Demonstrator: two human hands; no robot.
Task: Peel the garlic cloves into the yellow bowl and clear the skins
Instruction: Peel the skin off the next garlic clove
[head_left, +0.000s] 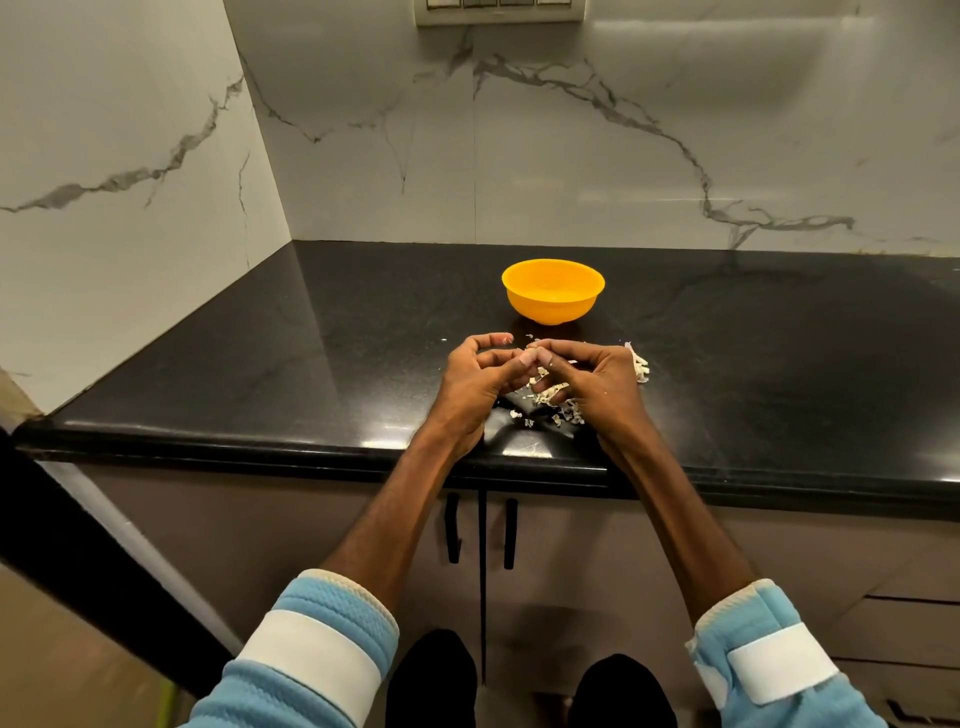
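Near the front edge of the black counter (260, 364), just short of the yellow bowl (553, 299), a small pale piece, judged to be a garlic clove (530, 356), is being pinched between the curled fingertips of the left hand (475, 387) and the right hand (597, 384). Both hands are being held close together above a scatter of papery skins (558, 405). A second pale heap (640, 366) is lying just beyond the right hand; whether skins or unpeeled cloves are being kept there cannot be told. Whether anything is lying in the bowl cannot be told either. The clove is being judged light, small and firm, and likely slick once bared, so a hold at both ends with the fingertips is being favoured, a nail being worked under a loose edge of skin near the root end. The skins are being judged dry, thin and brittle, apt to cling to fingers and drift off at a breath. Sweeping them together with the side of a hand is being judged surer than picking flake by flake.
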